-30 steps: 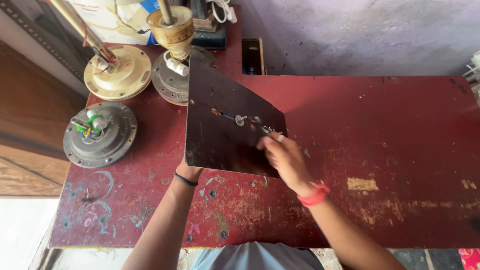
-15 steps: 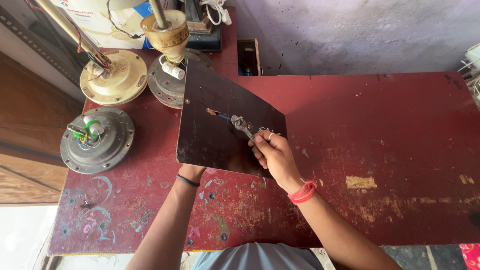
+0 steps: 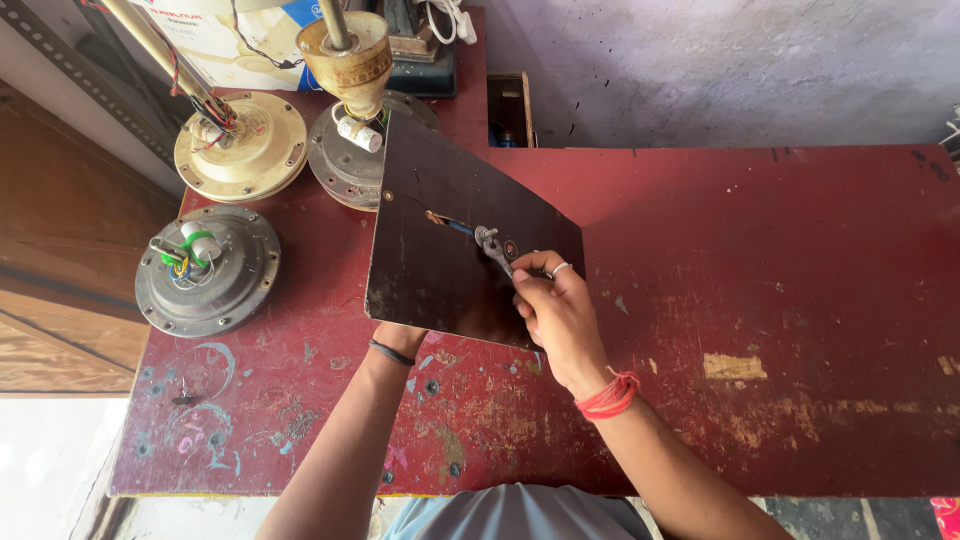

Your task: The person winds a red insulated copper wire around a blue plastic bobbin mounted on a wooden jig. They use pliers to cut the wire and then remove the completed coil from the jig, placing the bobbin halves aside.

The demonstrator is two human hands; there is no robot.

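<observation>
A dark brown flat panel (image 3: 440,250) stands tilted on the red table (image 3: 800,300), held up from below. My left hand (image 3: 400,337) grips its lower edge; most of that hand is hidden behind the panel. My right hand (image 3: 555,310) rests on the panel's face and holds a small metal spanner (image 3: 492,250) set on a fitting near the panel's middle. A red thread is tied round my right wrist, a dark band round my left.
Three round ceiling-fan motors stand at the table's left: a grey one with coloured wires (image 3: 207,270), a cream one with a rod (image 3: 242,145), a dark one with a beige cup (image 3: 350,150). A small box (image 3: 508,110) sits at the back edge.
The spanner has swung on the fitting, from lying across the panel to pointing up-left from my right hand. The panel and my left hand stay about where they were.
</observation>
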